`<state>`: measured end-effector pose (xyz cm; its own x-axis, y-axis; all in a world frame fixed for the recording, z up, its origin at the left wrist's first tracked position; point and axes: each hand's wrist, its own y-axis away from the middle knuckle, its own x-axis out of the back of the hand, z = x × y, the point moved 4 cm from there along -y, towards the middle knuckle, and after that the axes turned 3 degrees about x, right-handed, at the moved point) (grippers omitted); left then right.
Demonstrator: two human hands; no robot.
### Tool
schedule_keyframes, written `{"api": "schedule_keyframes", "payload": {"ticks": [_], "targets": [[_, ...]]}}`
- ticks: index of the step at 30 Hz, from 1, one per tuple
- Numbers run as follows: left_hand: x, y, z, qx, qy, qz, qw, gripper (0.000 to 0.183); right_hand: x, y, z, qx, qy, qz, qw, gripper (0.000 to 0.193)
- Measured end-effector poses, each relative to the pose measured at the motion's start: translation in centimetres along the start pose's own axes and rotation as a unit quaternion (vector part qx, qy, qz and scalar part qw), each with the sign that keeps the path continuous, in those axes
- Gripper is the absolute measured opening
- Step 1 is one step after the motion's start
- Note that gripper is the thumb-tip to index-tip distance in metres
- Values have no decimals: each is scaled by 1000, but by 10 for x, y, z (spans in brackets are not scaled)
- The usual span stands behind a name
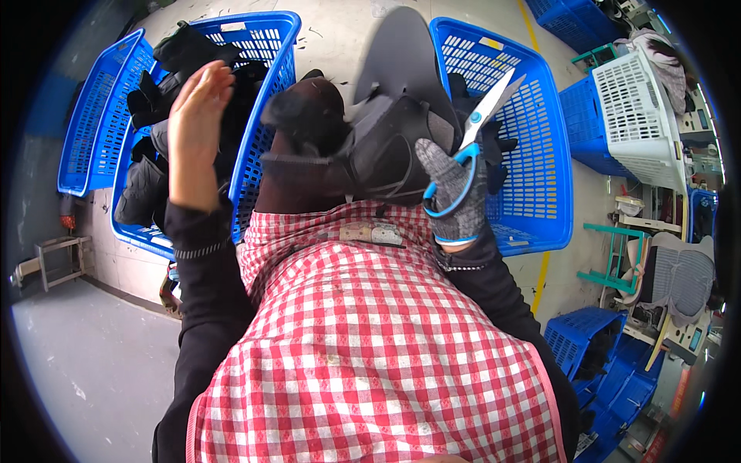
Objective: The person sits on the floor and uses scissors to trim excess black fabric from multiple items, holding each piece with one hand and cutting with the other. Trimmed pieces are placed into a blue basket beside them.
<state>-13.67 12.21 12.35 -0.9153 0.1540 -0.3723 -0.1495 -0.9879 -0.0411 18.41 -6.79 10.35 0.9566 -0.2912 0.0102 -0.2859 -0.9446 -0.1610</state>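
My bare left hand (202,104) is raised over the near side of a blue crate (266,85), with its fingers stretched out and nothing seen in it. Black fabric pieces (147,185) are heaped in that crate. My right hand (457,189) wears a grey knit glove and grips scissors (476,117) by their blue handle. The blades are slightly apart and point up and away. Beside the gloved hand, a dark grey piece with a long rounded end (397,58) lies across my lap. A blurred black piece (301,119) is over my knees; its kind is unclear.
Another blue crate (532,154) stands right of my legs, with dark pieces inside. A further blue crate (116,100) is at far left. On the right are a white crate (633,108), a teal metal frame (610,255) and stacked blue crates (575,343). A checked apron (363,339) covers my lap.
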Motion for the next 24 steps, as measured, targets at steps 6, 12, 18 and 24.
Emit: {"api": "schedule_keyframes", "payload": {"ticks": [6, 12, 18, 24], "targets": [[-156, 110, -3, -190, -463, -113, 858, 69, -24, 1, 19, 24, 38, -22, 999, 31], [-160, 99, -49, -267, -544, -70, 793, 61, 9, 9, 13, -31, 125, 108, 986, 33], [-153, 98, -43, -242, -506, -72, 825, 59, 29, 2, -19, 57, -19, 135, 989, 49], [-156, 99, -40, -261, -544, -141, 785, 51, 1, 6, -30, 82, -194, -5, 977, 38]]}}
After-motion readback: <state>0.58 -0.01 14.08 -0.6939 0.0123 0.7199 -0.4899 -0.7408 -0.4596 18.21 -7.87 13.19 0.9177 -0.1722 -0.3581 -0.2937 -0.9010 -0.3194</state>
